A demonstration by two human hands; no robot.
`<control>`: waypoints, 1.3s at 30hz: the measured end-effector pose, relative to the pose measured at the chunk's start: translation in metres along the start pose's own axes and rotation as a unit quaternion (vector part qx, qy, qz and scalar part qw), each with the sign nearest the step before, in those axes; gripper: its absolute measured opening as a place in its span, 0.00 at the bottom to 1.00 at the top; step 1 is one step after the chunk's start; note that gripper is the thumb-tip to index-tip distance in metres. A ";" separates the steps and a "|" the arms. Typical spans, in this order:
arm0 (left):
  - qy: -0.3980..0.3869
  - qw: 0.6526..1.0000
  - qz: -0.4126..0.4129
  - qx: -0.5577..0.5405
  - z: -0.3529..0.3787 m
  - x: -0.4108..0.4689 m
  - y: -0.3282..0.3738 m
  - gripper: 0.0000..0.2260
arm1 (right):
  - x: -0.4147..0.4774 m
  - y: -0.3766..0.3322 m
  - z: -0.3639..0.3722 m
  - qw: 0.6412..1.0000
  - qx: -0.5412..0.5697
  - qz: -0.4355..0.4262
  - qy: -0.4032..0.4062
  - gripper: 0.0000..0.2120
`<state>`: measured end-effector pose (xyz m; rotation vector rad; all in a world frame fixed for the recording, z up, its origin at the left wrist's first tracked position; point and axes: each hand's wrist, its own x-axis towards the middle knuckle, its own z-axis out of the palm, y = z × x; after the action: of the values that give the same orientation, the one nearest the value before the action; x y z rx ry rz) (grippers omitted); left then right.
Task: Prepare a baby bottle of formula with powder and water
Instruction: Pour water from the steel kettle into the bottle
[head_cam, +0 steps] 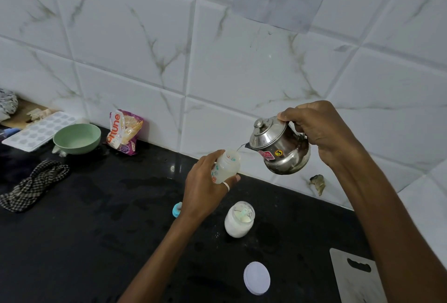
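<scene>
My left hand (205,189) holds a translucent baby bottle (227,166) tilted above the black counter (96,230), its mouth uncapped. My right hand (319,131) grips the handle of a small steel kettle (278,145), tipped left so a thin stream of water runs from its spout into the bottle's mouth. Below them an open glass jar of white powder (239,220) stands on the counter with a pale scoop inside. Its white lid (257,278) lies nearer to me. The bottle's blue teat ring (177,208) lies partly hidden behind my left wrist.
A green bowl (77,138), an ice tray (38,131) and a snack packet (124,132) sit at the back left by the tiled wall. A checked cloth (33,185) lies at left. A grey cutting board (355,278) lies at the lower right.
</scene>
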<state>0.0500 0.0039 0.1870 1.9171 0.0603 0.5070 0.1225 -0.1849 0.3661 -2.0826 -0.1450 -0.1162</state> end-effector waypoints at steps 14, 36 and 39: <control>-0.003 1.000 0.004 -0.002 -0.001 0.000 0.002 0.29 | 0.002 0.003 0.000 1.000 -0.004 -0.003 0.002 0.23; -0.010 1.000 0.004 -0.001 0.001 0.003 0.001 0.29 | 0.007 0.006 0.000 1.000 -0.001 0.000 -0.012 0.23; -0.007 1.000 0.005 -0.001 0.002 0.003 0.001 0.29 | 0.008 0.007 0.000 1.000 0.001 -0.002 -0.011 0.23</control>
<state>0.0535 0.0030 0.1886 1.9208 0.0406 0.5004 0.1316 -0.1878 0.3615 -2.0826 -0.1616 -0.0951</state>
